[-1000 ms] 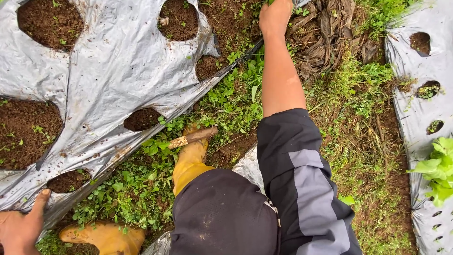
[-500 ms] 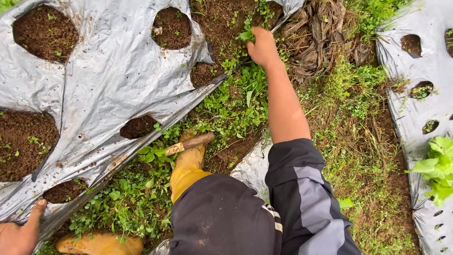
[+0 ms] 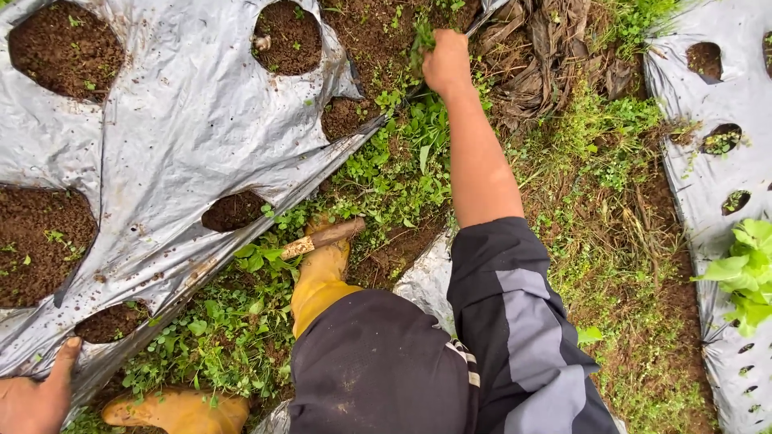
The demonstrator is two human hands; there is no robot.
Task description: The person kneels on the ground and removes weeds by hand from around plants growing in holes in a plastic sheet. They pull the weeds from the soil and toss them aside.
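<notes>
Gripping a tuft of green weeds (image 3: pixel 420 38), my right hand (image 3: pixel 446 64) is closed tight around the stems at the far end of the furrow, just beside the torn edge of the silver plastic mulch sheet (image 3: pixel 185 145). My left hand (image 3: pixel 34 395) lies flat and open on the near corner of that sheet, thumb pressed to the plastic, holding nothing. Sheet: planting holes showing dark soil. Furrow: low green weeds (image 3: pixel 386 177), a wooden tool handle (image 3: pixel 326 237) lying across them, my yellow rubber boots (image 3: pixel 322 277) among the growth. Beyond my right hand: dry brown plant debris (image 3: pixel 547 48). Far right: second mulch sheet (image 3: pixel 724 104), leafy green plant (image 3: pixel 748 273).
</notes>
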